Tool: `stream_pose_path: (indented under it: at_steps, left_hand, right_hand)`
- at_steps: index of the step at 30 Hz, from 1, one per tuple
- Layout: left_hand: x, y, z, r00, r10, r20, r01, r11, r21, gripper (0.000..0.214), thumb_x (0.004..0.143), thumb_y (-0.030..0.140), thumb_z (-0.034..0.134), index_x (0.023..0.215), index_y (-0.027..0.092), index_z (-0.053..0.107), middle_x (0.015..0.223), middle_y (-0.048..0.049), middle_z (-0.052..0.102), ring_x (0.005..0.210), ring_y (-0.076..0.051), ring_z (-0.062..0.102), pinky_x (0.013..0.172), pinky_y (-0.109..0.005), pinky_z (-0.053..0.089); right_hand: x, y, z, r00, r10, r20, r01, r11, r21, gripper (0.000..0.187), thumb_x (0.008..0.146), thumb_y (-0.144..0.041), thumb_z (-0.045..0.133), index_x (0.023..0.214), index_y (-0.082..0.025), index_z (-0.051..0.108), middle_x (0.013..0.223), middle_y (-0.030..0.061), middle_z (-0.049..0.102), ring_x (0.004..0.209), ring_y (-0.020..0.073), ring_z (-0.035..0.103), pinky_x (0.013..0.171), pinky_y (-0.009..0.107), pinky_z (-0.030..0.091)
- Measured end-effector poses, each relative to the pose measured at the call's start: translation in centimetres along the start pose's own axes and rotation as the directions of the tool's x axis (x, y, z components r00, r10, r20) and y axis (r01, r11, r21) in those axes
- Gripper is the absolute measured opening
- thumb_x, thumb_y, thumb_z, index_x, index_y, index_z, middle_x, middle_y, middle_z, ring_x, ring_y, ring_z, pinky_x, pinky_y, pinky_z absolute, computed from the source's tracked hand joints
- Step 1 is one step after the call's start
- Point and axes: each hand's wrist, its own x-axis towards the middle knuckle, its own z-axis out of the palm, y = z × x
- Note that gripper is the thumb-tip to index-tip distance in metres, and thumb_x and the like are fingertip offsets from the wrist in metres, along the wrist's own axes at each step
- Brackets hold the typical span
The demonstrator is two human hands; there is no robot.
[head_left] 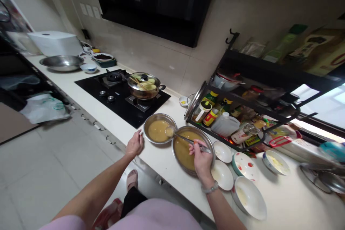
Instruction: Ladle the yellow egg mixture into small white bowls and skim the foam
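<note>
Two round steel pans of yellow-brown batter sit side by side on the white counter. My right hand (201, 157) is closed round the handle of a metal ladle (180, 136), above the larger pan (210, 147). The ladle's bowl hangs over the rim of the smaller pan (147, 126), full of batter. My left hand (134, 145) rests at the counter's front edge, fingertips touching the smaller pan's near rim, fingers loosely curled with nothing in them.
A lidded pot (145, 86) stands on the black hob (121, 95). Several empty white bowls (249, 196) lie right of the pans. A black rack (242, 115) of bottles and jars is behind them. A steel basin (61, 62) sits far left.
</note>
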Motion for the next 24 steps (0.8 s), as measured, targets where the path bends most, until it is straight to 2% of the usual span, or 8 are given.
stream_pose_path:
  at_steps: [3, 7, 9, 10, 14, 19, 22, 24]
  left_hand:
    - [0.0, 0.0, 0.0, 1.000, 0.004, -0.003, -0.004, 1.000, -0.006, 0.041, 0.094, 0.027, 0.034, 0.131, 0.015, 0.048, 0.128, -0.0131, 0.060, 0.102, -0.023, 0.065, 0.088, -0.037, 0.051]
    - [0.0, 0.1, 0.0, 1.000, -0.007, 0.010, 0.007, 1.000, -0.012, 0.041, 0.095, 0.028, 0.033, 0.131, 0.015, 0.048, 0.129, -0.0131, 0.059, 0.102, -0.024, 0.065, 0.089, -0.037, 0.050]
    - [0.0, 0.1, -0.1, 1.000, -0.007, 0.009, 0.007, 1.000, -0.014, 0.041, 0.094, 0.028, 0.033, 0.131, 0.015, 0.048, 0.130, -0.0132, 0.059, 0.103, -0.024, 0.065, 0.090, -0.038, 0.050]
    - [0.0, 0.1, -0.1, 1.000, -0.007, 0.008, 0.007, 1.000, -0.014, 0.042, 0.094, 0.028, 0.033, 0.131, 0.015, 0.048, 0.130, -0.0132, 0.059, 0.103, -0.024, 0.065, 0.090, -0.038, 0.050]
    - [0.0, 0.0, -0.1, 1.000, -0.012, 0.014, 0.013, 1.000, -0.004, 0.042, 0.094, 0.028, 0.033, 0.131, 0.015, 0.048, 0.129, -0.0134, 0.059, 0.101, -0.024, 0.065, 0.089, -0.038, 0.050]
    - [0.0, 0.0, -0.2, 1.000, -0.012, 0.008, 0.012, 1.000, 0.006, 0.042, 0.094, 0.028, 0.034, 0.131, 0.015, 0.048, 0.128, -0.0135, 0.060, 0.100, -0.025, 0.066, 0.088, -0.038, 0.051]
    - [0.0, 0.1, -0.2, 1.000, -0.013, 0.006, 0.013, 1.000, 0.015, 0.042, 0.094, 0.029, 0.034, 0.131, 0.014, 0.048, 0.128, -0.0139, 0.060, 0.100, -0.025, 0.066, 0.088, -0.039, 0.050]
    - [0.0, 0.2, -0.3, 1.000, -0.012, 0.001, 0.012, 1.000, 0.019, 0.042, 0.094, 0.029, 0.034, 0.131, 0.015, 0.048, 0.128, -0.0138, 0.060, 0.100, -0.025, 0.066, 0.088, -0.038, 0.050]
  right_hand:
    - [-0.4, 0.5, 0.9, 0.983, -0.132, 0.129, 0.142, 0.987, -0.073, 0.025, 0.086, -0.039, 0.060, 0.094, -0.017, 0.067, 0.068, 0.0029, 0.066, 0.051, 0.0139, 0.060, 0.050, 0.027, 0.053]
    - [-0.9, 0.5, 0.1, 0.881, -0.357, 0.311, 0.411, 0.902, -0.129, 0.019, 0.090, -0.026, 0.054, 0.098, -0.021, 0.070, 0.082, 0.0057, 0.067, 0.058, 0.0135, 0.061, 0.054, 0.027, 0.055]
    - [-1.0, 0.5, -1.1, 0.845, -0.427, 0.322, 0.488, 0.861, -0.140, 0.020, 0.091, -0.021, 0.053, 0.102, -0.022, 0.069, 0.088, 0.0061, 0.068, 0.060, 0.0133, 0.062, 0.055, 0.027, 0.056]
    - [-1.0, 0.5, -1.8, 0.845, -0.442, 0.301, 0.500, 0.852, -0.152, 0.021, 0.091, -0.019, 0.053, 0.104, -0.022, 0.069, 0.090, 0.0063, 0.067, 0.061, 0.0132, 0.062, 0.056, 0.027, 0.056]
    - [-1.2, 0.6, -5.2, 0.896, -0.395, 0.202, 0.437, 0.864, -0.251, 0.020, 0.091, -0.020, 0.054, 0.105, -0.021, 0.068, 0.090, 0.0061, 0.067, 0.060, 0.0127, 0.062, 0.052, 0.025, 0.055]
    - [-2.4, 0.9, -8.8, 0.937, -0.286, 0.200, 0.340, 0.879, -0.335, 0.019, 0.086, -0.030, 0.059, 0.097, -0.020, 0.072, 0.083, 0.0068, 0.068, 0.057, 0.0145, 0.062, 0.049, 0.026, 0.054]
    - [-3.3, 1.4, -9.5, 0.986, -0.125, 0.109, 0.154, 0.937, -0.313, 0.026, 0.082, -0.039, 0.063, 0.094, -0.019, 0.072, 0.075, 0.0061, 0.069, 0.053, 0.0155, 0.061, 0.049, 0.028, 0.054]
    - [-3.7, 1.7, -9.2, 1.000, 0.006, 0.004, -0.004, 0.967, -0.253, 0.031, 0.079, -0.043, 0.066, 0.094, -0.017, 0.071, 0.066, 0.0044, 0.068, 0.049, 0.0158, 0.059, 0.049, 0.030, 0.054]
